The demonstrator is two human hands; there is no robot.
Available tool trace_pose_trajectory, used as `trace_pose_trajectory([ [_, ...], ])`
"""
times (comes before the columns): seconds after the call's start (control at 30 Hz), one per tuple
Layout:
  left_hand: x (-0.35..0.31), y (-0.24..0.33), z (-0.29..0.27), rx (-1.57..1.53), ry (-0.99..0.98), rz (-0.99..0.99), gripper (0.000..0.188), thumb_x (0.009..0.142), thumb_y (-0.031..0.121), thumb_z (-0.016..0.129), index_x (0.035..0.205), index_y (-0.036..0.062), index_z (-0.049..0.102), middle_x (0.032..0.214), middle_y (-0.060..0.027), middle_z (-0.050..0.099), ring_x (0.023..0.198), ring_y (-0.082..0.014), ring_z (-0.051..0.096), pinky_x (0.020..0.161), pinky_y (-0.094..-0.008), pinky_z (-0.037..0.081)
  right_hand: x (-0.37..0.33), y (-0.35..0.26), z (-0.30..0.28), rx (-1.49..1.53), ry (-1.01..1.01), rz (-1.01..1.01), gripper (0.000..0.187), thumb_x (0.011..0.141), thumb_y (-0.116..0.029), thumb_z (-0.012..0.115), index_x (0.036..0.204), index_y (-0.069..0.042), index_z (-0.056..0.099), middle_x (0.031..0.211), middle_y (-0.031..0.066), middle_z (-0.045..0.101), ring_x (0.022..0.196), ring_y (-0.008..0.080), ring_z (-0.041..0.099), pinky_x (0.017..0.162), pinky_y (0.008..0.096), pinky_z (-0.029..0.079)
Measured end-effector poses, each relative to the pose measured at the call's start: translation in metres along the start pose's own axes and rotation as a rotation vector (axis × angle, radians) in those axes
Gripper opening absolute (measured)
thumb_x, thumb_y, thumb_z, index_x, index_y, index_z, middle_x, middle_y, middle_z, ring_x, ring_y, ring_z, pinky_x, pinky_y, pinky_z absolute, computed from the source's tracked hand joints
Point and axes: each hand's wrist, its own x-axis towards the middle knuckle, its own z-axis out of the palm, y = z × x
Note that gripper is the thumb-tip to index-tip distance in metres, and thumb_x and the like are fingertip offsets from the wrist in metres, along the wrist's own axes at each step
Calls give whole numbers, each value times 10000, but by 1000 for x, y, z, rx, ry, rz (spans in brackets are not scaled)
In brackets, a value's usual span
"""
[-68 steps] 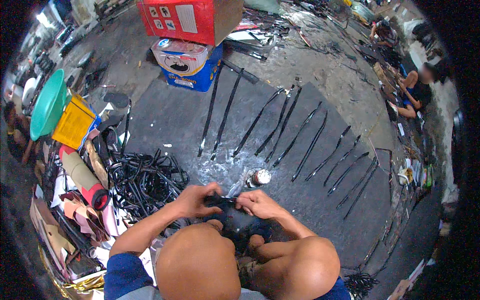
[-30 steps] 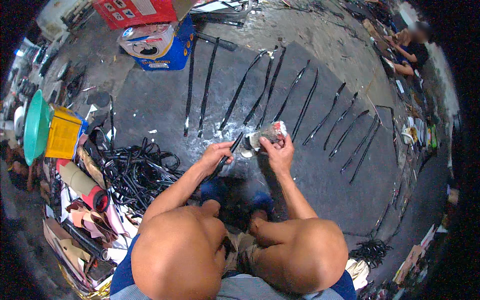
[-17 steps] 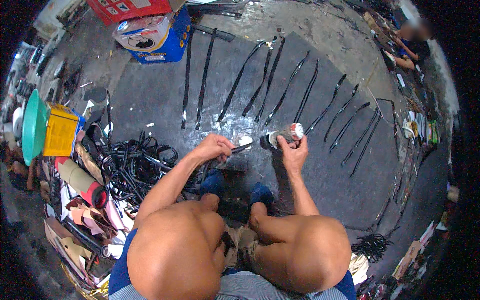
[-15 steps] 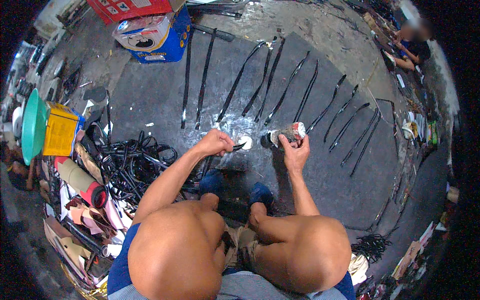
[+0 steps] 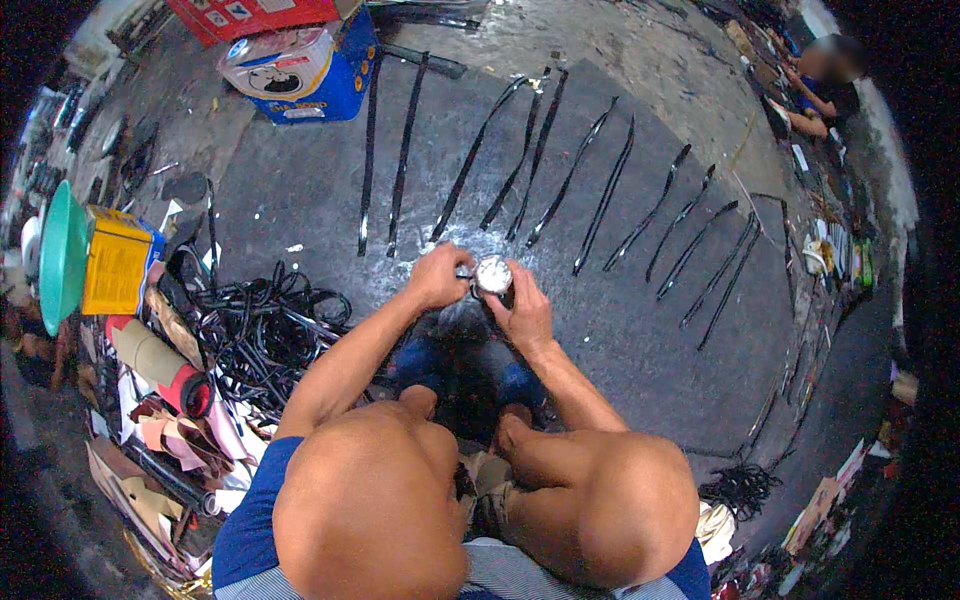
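Observation:
My right hand (image 5: 523,310) is closed around a short, stubby cylinder (image 5: 493,274) held upright, its whitish, worn round end facing up. Just to the left, my left hand (image 5: 440,276) has its fingers pinched together beside the cylinder's lower part. A black strip was plain in those fingers a moment ago; now its end is mostly hidden by the hand and the cylinder. The cylinder also covers the white round spot on the dark mat (image 5: 640,330). Ahead, several narrow black strips (image 5: 470,165) lie spread out in a fan on the mat.
A tangle of black strips (image 5: 270,325) lies left of my legs, beside a roll (image 5: 160,365) and scraps. Farther left stand a yellow tin (image 5: 120,262) and a green basin (image 5: 65,258). A blue box (image 5: 310,85) is far left. A person (image 5: 825,90) sits far right.
My right hand has moved left with the cylinder and turned it from lying sideways to upright, over the white spot. My left hand has shifted slightly up and stays nearby.

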Motion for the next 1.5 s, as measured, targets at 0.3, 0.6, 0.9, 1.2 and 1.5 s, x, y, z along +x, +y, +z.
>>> trace_pose_trajectory([
  [0.3, -23, 34, 6, -467, 116, 365, 461, 750, 120, 814, 1171, 44, 643, 1167, -159, 672, 1108, -333, 660, 944, -409, 521, -8, 39, 9, 305, 0, 508, 406, 813, 83, 587, 1201, -38, 597, 1034, 82, 694, 892, 155, 638, 815, 287, 522],
  [0.6, -12, 32, 12, -372, 147, 381, 459, 768, 172, 818, 1177, 55, 645, 1151, -162, 689, 1079, -357, 669, 922, -429, 533, 0, 113, 64, 544, -33, 650, 258, 830, -16, 654, 1088, -20, 650, 855, 91, 723, 781, 176, 681, 740, 315, 553],
  [0.9, -13, 29, 14, -368, 145, 403, 475, 733, 119, 792, 1178, 78, 629, 1139, -154, 680, 1100, -360, 654, 939, -434, 525, 5, 86, 46, 726, -3, 985, 277, 832, 30, 684, 1070, -52, 567, 836, 77, 681, 712, 172, 654, 590, 293, 508],
  [1.2, -15, 33, 11, -346, 114, 390, 510, 714, 52, 701, 1216, 65, 615, 1182, -181, 659, 1144, -389, 621, 975, -459, 511, 25, 2, -134, 1049, 250, 674, 292, 842, 40, 718, 1019, -99, 533, 855, 47, 654, 735, 165, 619, 653, 287, 511],
  [1.5, -10, 37, 12, -303, 80, 383, 571, 752, 198, 812, 1257, 47, 593, 1214, -179, 649, 1154, -379, 621, 996, -446, 501, -1, -76, -351, 1391, 532, 223, 345, 978, -13, 565, 1318, 12, 511, 968, 64, 560, 709, 118, 480, 715, 263, 468],
])
